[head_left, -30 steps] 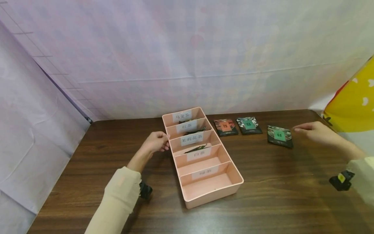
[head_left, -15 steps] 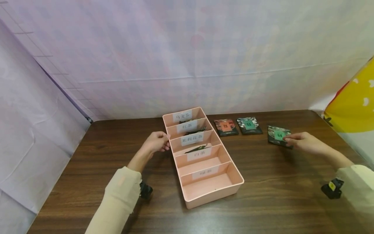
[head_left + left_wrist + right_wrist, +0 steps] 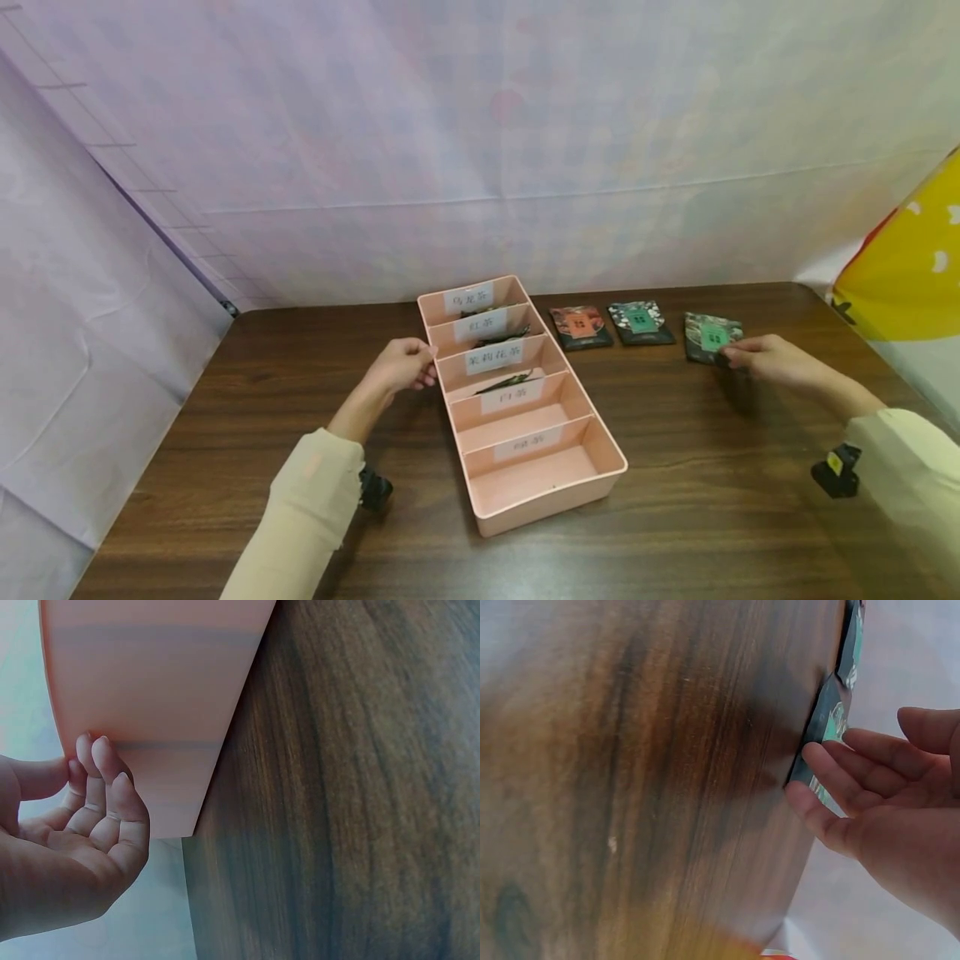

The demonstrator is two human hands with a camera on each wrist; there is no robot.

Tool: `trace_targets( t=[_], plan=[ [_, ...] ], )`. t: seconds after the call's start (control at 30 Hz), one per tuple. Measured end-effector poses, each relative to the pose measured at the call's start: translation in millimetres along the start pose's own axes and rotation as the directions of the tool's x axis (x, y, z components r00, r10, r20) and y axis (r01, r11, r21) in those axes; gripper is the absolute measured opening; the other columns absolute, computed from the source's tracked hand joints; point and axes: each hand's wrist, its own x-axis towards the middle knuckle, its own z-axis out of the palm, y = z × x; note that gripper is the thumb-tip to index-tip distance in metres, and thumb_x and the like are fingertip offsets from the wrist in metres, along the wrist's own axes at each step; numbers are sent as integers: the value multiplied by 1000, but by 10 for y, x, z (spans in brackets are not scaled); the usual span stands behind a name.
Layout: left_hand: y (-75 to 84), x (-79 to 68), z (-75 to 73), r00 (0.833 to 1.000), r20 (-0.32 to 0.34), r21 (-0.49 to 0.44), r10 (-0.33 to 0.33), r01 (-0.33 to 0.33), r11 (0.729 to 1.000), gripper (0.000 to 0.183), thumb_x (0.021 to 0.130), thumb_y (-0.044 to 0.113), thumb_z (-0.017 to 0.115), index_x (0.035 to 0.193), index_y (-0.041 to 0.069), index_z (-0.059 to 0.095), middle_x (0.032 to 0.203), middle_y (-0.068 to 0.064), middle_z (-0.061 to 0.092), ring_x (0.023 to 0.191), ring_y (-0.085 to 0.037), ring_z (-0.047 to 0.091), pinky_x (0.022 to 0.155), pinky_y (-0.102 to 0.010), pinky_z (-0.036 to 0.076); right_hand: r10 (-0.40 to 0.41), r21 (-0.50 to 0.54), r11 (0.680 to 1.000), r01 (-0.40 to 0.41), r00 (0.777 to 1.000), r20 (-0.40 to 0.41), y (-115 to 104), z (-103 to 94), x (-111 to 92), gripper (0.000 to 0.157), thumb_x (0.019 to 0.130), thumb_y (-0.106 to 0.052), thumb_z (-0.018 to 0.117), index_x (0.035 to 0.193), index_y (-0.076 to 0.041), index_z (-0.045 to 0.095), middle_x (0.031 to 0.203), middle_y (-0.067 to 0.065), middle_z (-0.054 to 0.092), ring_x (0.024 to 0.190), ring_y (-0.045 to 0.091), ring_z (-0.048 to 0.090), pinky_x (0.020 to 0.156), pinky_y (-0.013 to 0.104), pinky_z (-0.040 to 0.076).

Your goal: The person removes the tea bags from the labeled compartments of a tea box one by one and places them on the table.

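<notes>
A long pink divided box (image 3: 543,492) stands on the brown table, its compartments marked with white handwritten labels. My left hand (image 3: 405,364) pinches the box's left rim between thumb and fingers; the left wrist view shows the thumb (image 3: 45,778) against the edge. Toward the right, my right hand (image 3: 772,360) touches the near right corner of a dark tea sachet (image 3: 705,333) with a green label. In the right wrist view the fingers (image 3: 825,776) lie against that sachet (image 3: 831,727), while the thumb (image 3: 930,729) stands apart from them.
Between the box and my right hand lie a red-labelled tea sachet (image 3: 581,327) and another green-labelled one (image 3: 640,322). Edges of dark sachets (image 3: 504,382) show in the far compartments. A pale curtain (image 3: 480,150) hangs behind the table, and yellow cloth (image 3: 907,258) at the right.
My right hand has moved left onto the green-labelled tea sachet, which has shifted slightly away and to the left. My left hand stays at the box rim.
</notes>
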Motion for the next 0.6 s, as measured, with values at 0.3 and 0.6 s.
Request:
trace_targets(
  t=[0.3, 0.6],
  plan=[
    [-4, 7, 4, 1000, 0, -9, -1, 1, 1000, 17, 95, 12, 48, 85, -1, 52, 66, -5, 55, 55, -10, 53, 53, -23, 45, 43, -25, 999, -42, 999, 20, 32, -47, 107, 55, 101, -26, 30, 122, 24, 35, 116, 40, 45, 108, 51, 43, 82, 54, 42],
    [-2, 3, 7, 1000, -3, -8, -1, 1, 1000, 18, 95, 13, 48, 85, -1, 52, 66, -5, 54, 55, -10, 53, 54, -24, 45, 61, -24, 998, -60, 998, 30, 29, -80, 227, 58, 101, -28, 27, 123, 26, 30, 119, 42, 41, 112, 55, 36, 89, 60, 34]
  ],
)
